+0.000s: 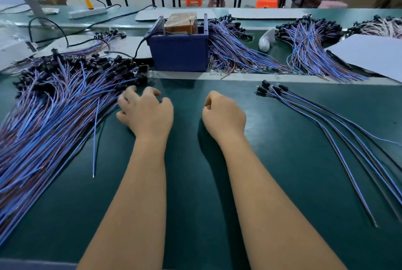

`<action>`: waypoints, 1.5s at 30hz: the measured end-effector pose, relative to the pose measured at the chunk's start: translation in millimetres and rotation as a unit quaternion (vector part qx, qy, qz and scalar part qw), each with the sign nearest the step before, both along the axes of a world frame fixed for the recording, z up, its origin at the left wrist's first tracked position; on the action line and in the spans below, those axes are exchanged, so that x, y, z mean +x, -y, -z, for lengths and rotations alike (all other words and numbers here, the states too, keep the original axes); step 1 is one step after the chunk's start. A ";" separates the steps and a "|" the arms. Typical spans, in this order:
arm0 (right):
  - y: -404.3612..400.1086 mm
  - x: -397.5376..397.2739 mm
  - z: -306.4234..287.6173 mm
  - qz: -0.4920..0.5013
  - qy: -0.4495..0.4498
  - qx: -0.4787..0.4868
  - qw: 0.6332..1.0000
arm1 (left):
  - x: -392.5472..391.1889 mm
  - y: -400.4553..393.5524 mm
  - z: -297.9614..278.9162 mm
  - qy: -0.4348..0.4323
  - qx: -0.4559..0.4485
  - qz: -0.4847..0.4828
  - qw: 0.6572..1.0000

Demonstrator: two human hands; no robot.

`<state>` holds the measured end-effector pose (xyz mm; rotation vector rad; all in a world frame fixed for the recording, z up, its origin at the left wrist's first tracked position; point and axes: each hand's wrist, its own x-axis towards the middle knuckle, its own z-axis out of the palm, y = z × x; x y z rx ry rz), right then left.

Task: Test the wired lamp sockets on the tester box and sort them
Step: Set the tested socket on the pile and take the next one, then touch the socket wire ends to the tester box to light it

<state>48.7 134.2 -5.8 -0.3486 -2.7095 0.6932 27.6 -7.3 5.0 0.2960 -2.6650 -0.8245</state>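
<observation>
A big pile of wired lamp sockets [56, 99], black heads on blue and brown leads, covers the left of the green table. My left hand [145, 110] lies at the pile's right edge, fingers spread and bent, fingertips at the wires; nothing shows in its grip. My right hand [221, 115] rests on the table as a loose fist, holding nothing. The blue tester box [178, 52] stands straight ahead, with a brown block and two upright pins on top. A small sorted group of sockets [304, 108] lies to the right.
More socket bundles [239, 49] lie behind and right of the box, another bundle [311, 41] farther right. White sheets [369, 56] sit at right. Black cables [65, 36] and a power strip [87, 12] lie at back left. Bare green mat [195, 182] lies between my arms.
</observation>
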 end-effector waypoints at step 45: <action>-13.6 11.5 -20.6 -0.197 0.029 -0.796 0.572 | 28.2 -53.9 -13.8 -0.100 0.319 0.403 0.852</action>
